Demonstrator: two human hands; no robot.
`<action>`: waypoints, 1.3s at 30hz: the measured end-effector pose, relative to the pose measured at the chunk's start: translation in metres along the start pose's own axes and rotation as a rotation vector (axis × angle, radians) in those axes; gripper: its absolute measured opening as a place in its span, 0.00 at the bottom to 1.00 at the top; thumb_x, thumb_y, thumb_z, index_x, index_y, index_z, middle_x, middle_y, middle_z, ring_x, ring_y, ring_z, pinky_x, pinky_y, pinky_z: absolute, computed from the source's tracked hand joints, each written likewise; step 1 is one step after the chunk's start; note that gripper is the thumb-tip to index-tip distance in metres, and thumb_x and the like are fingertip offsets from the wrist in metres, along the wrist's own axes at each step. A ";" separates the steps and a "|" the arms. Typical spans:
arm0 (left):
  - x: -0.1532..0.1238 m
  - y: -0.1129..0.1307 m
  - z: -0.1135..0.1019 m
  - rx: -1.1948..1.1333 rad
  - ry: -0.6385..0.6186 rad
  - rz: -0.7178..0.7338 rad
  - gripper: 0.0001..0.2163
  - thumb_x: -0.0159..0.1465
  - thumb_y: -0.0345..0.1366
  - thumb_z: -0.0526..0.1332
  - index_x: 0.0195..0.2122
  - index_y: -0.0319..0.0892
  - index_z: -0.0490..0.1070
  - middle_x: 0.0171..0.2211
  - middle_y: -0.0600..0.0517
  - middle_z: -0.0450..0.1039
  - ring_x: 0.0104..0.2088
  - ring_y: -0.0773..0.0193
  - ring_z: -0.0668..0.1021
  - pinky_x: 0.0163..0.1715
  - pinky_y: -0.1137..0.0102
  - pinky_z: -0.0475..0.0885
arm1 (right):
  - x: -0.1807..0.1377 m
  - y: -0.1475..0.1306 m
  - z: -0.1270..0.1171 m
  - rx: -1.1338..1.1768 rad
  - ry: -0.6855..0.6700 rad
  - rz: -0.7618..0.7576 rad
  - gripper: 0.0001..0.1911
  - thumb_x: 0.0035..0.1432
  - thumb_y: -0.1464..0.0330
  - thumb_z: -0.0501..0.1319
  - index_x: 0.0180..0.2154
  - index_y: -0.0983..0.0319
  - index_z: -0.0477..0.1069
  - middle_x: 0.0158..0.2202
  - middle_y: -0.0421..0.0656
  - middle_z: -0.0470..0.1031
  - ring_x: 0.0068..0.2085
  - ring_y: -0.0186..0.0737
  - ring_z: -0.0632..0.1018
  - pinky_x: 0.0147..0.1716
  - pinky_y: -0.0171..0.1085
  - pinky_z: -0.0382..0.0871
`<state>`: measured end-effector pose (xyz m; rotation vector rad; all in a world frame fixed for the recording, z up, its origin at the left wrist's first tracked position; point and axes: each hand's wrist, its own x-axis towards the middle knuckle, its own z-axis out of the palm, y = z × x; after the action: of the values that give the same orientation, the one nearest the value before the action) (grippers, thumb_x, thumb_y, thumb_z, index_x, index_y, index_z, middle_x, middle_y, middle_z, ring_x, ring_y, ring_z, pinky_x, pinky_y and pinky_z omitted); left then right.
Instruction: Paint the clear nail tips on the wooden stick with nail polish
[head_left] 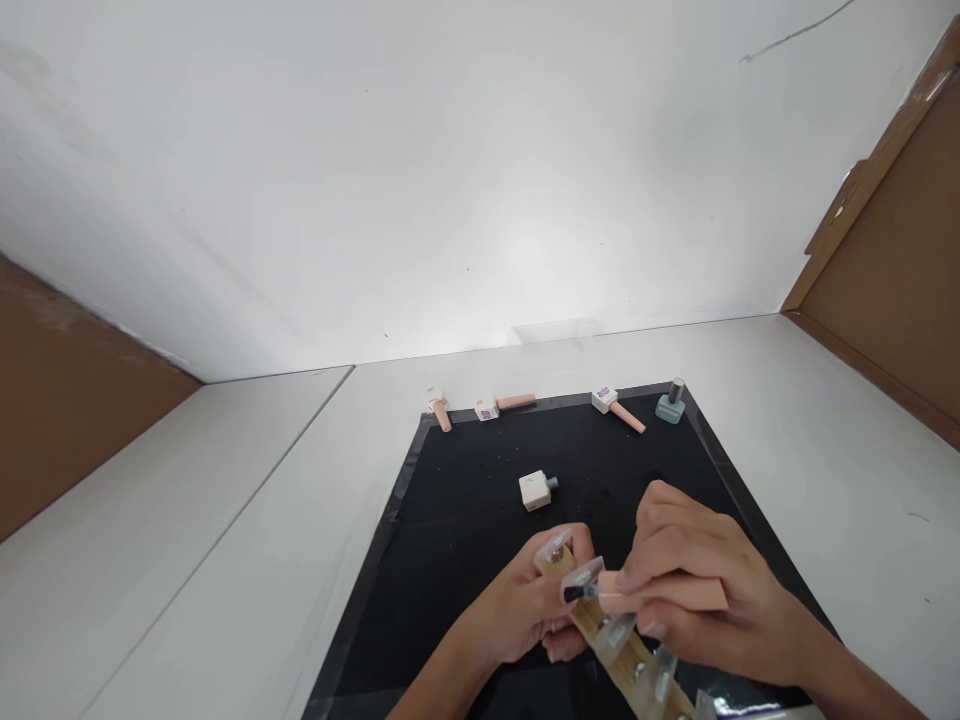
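My left hand (529, 595) is closed around a wooden strip (592, 625) near its far end. Several clear false nail tips (617, 636) stand along the strip. Pinched in my right hand (701, 570) is a nail polish brush by its long peach cap (656, 592). The dark bristles (576, 593) lie at a clear nail tip, the second from the strip's far end. Whether they touch it I cannot tell. Beyond my hands, a white nail polish bottle (535, 490) lies on its side, its narrow grey neck pointing right.
A black mat (442, 520) covers the middle of the white table (225, 500). Along its far edge lie white bottles with peach caps (516, 401). A teal nail polish bottle (670, 406) stands at the far right corner. Brown cardboard (892, 270) rises at the right.
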<state>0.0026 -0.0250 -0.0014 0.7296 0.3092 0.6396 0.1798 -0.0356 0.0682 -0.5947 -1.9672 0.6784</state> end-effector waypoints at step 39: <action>-0.006 -0.007 -0.009 0.076 -0.050 0.036 0.16 0.53 0.42 0.68 0.23 0.39 0.62 0.12 0.62 0.58 0.09 0.80 0.60 0.07 0.84 0.55 | -0.006 0.001 0.004 0.027 0.059 0.099 0.08 0.63 0.71 0.56 0.29 0.59 0.66 0.20 0.37 0.65 0.23 0.34 0.64 0.22 0.34 0.59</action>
<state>-0.0030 -0.0285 -0.0124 0.8246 0.2763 0.6458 0.1795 -0.0395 0.0620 -0.6918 -1.8809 0.7392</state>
